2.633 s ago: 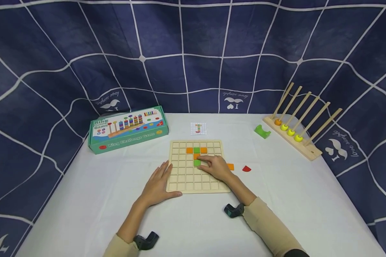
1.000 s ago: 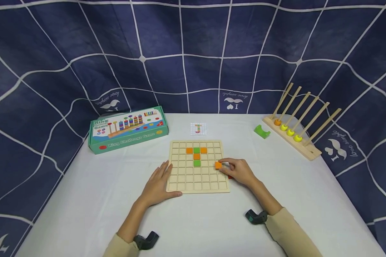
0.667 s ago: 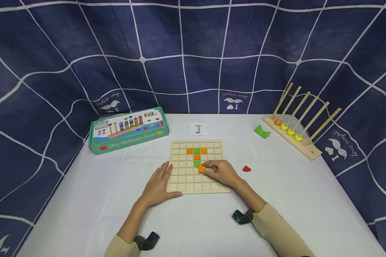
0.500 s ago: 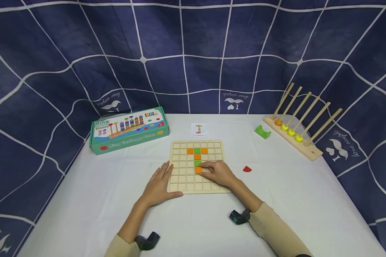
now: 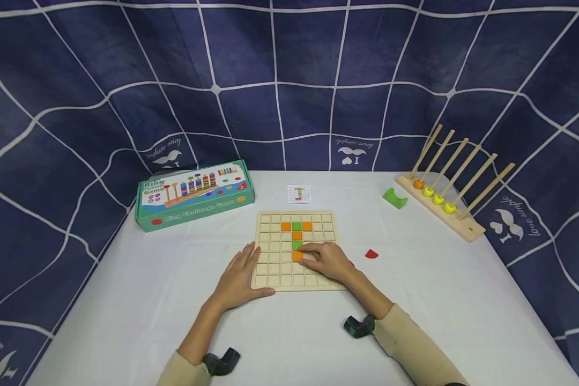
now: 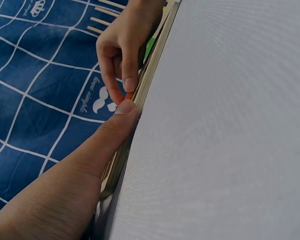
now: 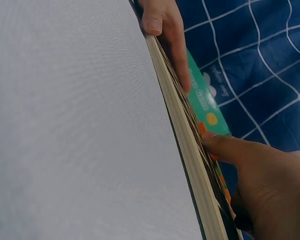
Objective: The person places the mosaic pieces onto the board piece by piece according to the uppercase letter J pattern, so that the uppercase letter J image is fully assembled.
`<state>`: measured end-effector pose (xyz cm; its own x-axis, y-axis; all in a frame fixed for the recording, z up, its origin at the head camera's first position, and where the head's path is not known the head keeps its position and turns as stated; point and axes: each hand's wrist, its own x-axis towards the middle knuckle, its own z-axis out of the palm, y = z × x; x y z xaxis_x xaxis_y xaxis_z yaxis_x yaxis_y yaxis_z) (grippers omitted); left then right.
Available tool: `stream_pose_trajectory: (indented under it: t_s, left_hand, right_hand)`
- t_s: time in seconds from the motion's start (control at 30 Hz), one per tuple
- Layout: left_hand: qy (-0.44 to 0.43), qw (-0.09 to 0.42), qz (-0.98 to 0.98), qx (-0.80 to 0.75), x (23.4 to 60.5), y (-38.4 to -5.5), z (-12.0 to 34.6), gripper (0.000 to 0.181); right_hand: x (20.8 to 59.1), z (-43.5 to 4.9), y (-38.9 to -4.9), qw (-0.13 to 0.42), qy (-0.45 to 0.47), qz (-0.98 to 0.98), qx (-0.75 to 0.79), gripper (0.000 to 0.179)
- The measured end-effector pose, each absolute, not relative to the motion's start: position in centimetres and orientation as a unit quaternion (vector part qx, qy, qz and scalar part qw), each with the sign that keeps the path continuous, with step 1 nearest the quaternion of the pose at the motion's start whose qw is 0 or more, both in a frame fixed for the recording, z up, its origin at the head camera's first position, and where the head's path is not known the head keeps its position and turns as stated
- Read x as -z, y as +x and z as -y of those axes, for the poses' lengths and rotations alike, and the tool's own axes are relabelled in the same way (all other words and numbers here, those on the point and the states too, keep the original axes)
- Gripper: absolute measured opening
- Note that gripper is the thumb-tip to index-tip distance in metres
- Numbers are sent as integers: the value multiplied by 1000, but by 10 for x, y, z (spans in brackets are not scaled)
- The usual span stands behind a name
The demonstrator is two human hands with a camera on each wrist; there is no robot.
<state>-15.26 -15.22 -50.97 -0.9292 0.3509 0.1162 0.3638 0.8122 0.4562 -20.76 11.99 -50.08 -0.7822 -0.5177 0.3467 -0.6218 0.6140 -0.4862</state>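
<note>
A pale wooden grid board (image 5: pixel 273 269) lies flat on the white table. Orange and green square tiles form a short row and a column on it. At the column's lower end, below a green tile (image 5: pixel 296 245), my right hand (image 5: pixel 329 261) pinches an orange tile (image 5: pixel 297 256) between thumb and index finger, right at a board cell. My left hand (image 5: pixel 236 277) rests along the board's left edge, fingers extended and thumb at the near corner. In the right wrist view the orange tile (image 7: pixel 202 127) shows beside the right thumb, just over the board's rim.
A red wedge piece (image 5: pixel 371 254) lies right of the board; a sliver of red shows by the right wrist. Behind the board sits a small pattern card (image 5: pixel 299 194). Farther out are a green game box (image 5: pixel 195 195), a green curved piece (image 5: pixel 394 199) and a wooden peg stand (image 5: pixel 441 206).
My right hand left the lower green tile, picked up the orange tile right of the board and carried it left to below that green tile. My left hand stayed in place.
</note>
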Motion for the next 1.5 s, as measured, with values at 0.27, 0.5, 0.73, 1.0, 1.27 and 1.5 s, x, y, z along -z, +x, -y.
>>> stream_pose_trajectory:
  t_s: [0.27,0.5,0.73,1.0,1.27,1.5]
  left_hand:
    - [-190,17,950,245,509,-153,151,116]
    - [-187,4,951,246,508,-152,149,116]
    - [-191,14,949,250,505,-152,148,115]
    - [-189,10,950,249,507,-153,151,116]
    - [-187,13,951,247,507,-152,150,116]
    - [-190,27,949,249,508,-151,150,115]
  right_hand:
    - [501,-123,-208,79,310,897,-305,29]
    - [497,-131,-205,82,311,887,-332,31]
    - [492,-170,-199,133,289,880,-352,29]
    - [495,-234,-188,162,215,899,-344,28]
    - [501,-272,-179,173,169,924,-298,31]
    - [505,-274,-179,153,167,926,-302,26]
